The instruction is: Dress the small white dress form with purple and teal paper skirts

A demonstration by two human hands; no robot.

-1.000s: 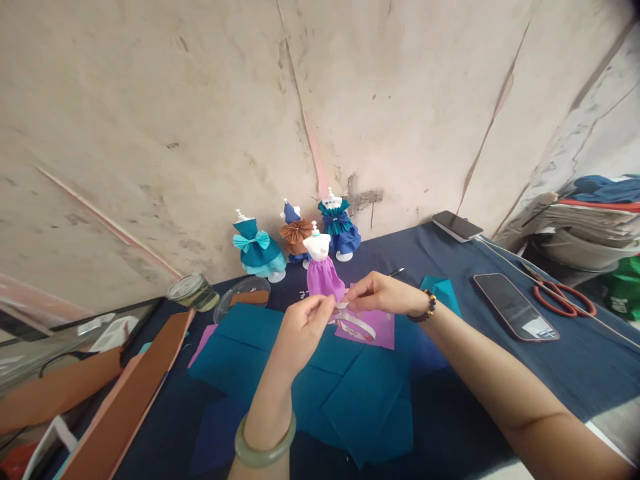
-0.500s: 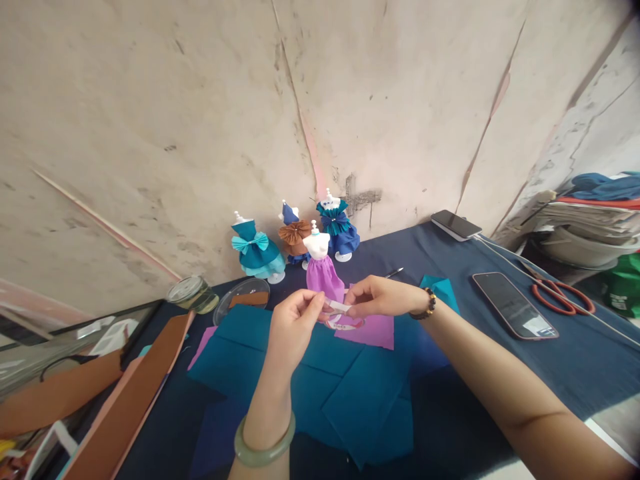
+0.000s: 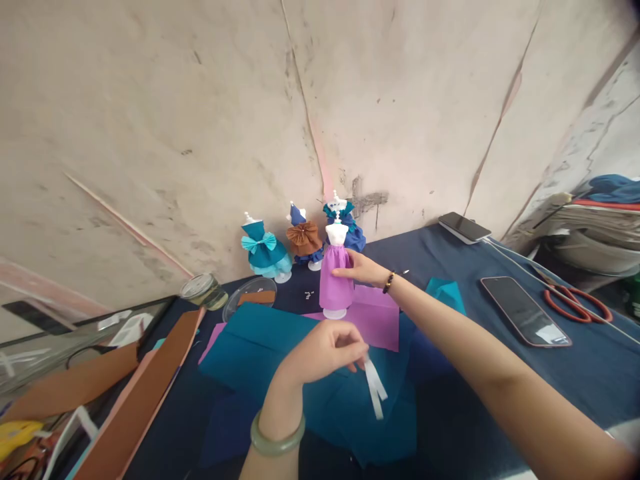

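My left hand point(image 3: 327, 353) pinches a narrow white strip point(image 3: 375, 390), whose two ends dangle over teal sheets point(image 3: 280, 333). Farther out, my right hand point(image 3: 367, 269) grips the side of a small white dress form point(image 3: 337, 233) in a gathered purple skirt point(image 3: 334, 283). Its thumb lies across the front of the skirt, and the other fingers are partly hidden behind it. The form stands upright on a round white base, close to a purple sheet point(image 3: 380, 320).
Behind stand dressed forms in teal point(image 3: 260, 250), brown point(image 3: 304, 237) and blue point(image 3: 355, 235), near the wall. Left are a glass jar point(image 3: 204, 291), a clear dish point(image 3: 245, 293) and brown strips point(image 3: 145, 393). Phones point(image 3: 525, 310) point(image 3: 464, 227), a cable and red-handled scissors point(image 3: 575, 303) lie right.
My hands have parted. The right hand has left the strip and taken hold of the purple-skirted form, while the left has come nearer with the strip hanging from its fingers.
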